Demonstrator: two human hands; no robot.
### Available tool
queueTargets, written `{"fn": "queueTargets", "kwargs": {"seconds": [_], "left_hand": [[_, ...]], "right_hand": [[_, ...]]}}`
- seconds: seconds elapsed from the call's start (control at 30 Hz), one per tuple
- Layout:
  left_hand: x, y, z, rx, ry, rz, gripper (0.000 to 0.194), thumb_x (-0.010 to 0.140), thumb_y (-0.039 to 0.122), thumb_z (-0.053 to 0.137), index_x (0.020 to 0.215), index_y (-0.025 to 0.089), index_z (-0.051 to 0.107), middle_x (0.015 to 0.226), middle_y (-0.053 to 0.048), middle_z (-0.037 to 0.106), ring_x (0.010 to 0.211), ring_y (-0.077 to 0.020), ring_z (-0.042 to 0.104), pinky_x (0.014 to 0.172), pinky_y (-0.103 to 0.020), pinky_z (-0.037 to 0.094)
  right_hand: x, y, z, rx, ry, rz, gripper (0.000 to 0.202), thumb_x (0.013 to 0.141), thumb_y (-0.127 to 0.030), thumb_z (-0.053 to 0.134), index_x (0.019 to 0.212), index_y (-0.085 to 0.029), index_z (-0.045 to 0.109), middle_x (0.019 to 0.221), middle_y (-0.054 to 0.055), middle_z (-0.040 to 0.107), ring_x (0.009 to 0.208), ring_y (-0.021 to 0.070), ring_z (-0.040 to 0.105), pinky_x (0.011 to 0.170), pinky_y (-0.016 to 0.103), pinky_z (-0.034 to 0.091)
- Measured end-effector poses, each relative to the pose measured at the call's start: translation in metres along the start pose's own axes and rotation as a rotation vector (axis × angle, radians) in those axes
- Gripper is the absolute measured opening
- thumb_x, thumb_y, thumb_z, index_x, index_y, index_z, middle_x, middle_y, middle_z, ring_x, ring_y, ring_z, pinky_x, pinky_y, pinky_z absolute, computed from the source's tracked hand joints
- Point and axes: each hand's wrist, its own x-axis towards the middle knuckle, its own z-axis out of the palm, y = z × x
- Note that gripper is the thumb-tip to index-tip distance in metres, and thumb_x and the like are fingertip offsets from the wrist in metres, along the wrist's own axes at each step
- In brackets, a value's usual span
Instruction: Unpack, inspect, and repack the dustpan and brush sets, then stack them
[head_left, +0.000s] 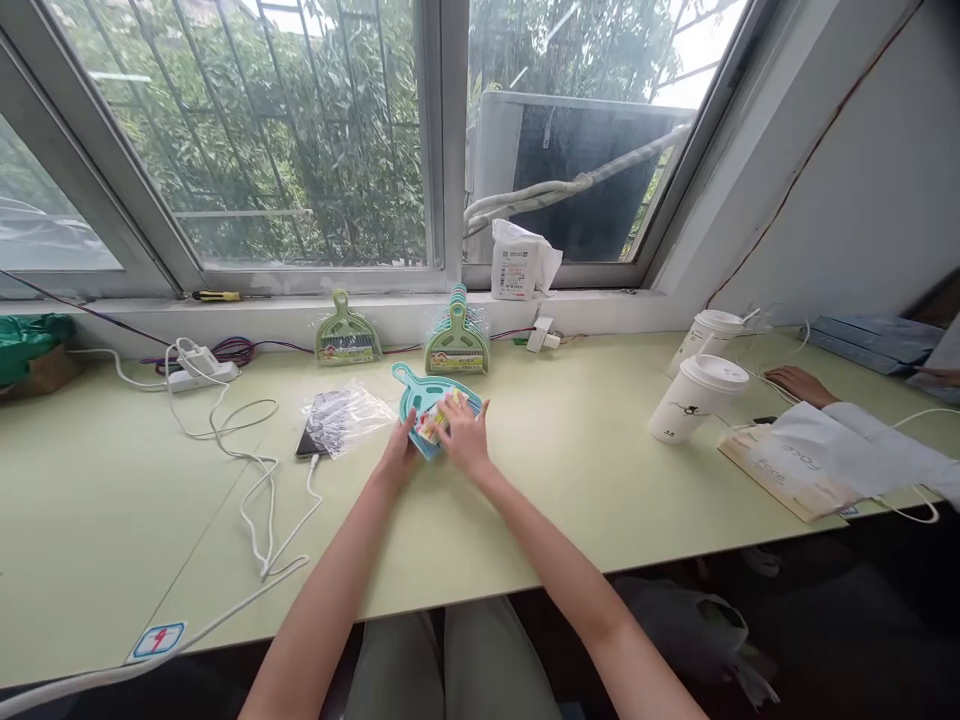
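A pale green desk (112,500) runs under a wide window (300,130). A green dustpan (346,340) and a stack of wrapped dustpans (457,340) lean against the sill. A power strip (196,370) feeds a white cable (255,470) toward a phone under a clear plastic bag (341,418). Two lidded paper cups (697,398) stand at the right, near a paper bag (784,470) and another person's hand (801,384). A tissue pack (519,262) sits on the sill.
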Motion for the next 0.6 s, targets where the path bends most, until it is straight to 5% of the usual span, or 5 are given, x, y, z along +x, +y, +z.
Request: {"fn": "queueTargets", "kwargs": {"seconds": [0.23, 0.37, 0.47, 0.53, 0.6], "left_hand": [[0.001, -0.004, -0.004, 0.059, 0.080, 0.029, 0.051, 0.063, 0.012, 0.071, 0.111, 0.020, 0.056, 0.090, -0.002, 0.067, 0.070, -0.0129, 0.064, 0.059, -0.022, 0.052], [0.002, -0.005, -0.002, 0.057, 0.089, 0.037, 0.047, 0.061, 0.008, 0.067, 0.106, 0.019, 0.057, 0.093, -0.003, 0.068, 0.075, -0.0156, 0.065, 0.064, -0.025, 0.055], [0.002, -0.002, -0.001, 0.038, 0.098, 0.054, 0.048, 0.061, 0.007, 0.064, 0.107, 0.019, 0.056, 0.098, -0.004, 0.069, 0.081, -0.0188, 0.067, 0.072, -0.031, 0.057], [0.000, 0.001, 0.001, 0.022, 0.097, 0.066, 0.049, 0.062, 0.008, 0.063, 0.109, 0.019, 0.055, 0.100, -0.005, 0.069, 0.086, -0.0219, 0.067, 0.077, -0.036, 0.057], [-0.002, 0.004, 0.002, 0.017, 0.095, 0.062, 0.050, 0.063, 0.009, 0.063, 0.112, 0.018, 0.055, 0.099, -0.006, 0.069, 0.089, -0.0244, 0.067, 0.080, -0.039, 0.057]], "right_hand": [[-0.018, -0.004, 0.028, -0.078, -0.230, 0.186, 0.060, 0.098, -0.047, 0.014, 0.150, -0.017, 0.015, 0.157, 0.011, 0.003, 0.146, 0.0238, -0.003, 0.107, 0.066, -0.008], [-0.014, -0.002, 0.023, 0.072, -0.197, 0.209, 0.056, 0.098, -0.045, 0.018, 0.149, -0.022, 0.018, 0.158, 0.008, 0.010, 0.146, 0.0222, -0.001, 0.108, 0.065, -0.008], [-0.011, 0.003, 0.017, 0.231, 0.028, 0.250, 0.058, 0.095, -0.044, 0.032, 0.148, -0.024, 0.020, 0.158, 0.008, 0.012, 0.146, 0.0224, 0.004, 0.111, 0.062, -0.003], [-0.009, 0.010, 0.013, 0.436, 0.164, 0.367, 0.068, 0.089, -0.045, 0.046, 0.148, -0.022, 0.020, 0.157, 0.012, 0.016, 0.145, 0.0240, 0.014, 0.115, 0.056, 0.012], [-0.006, 0.019, 0.011, 0.757, 0.123, 0.493, 0.073, 0.082, -0.046, 0.058, 0.143, -0.020, 0.028, 0.149, 0.015, 0.034, 0.137, 0.0264, 0.034, 0.109, 0.048, 0.033]]}}
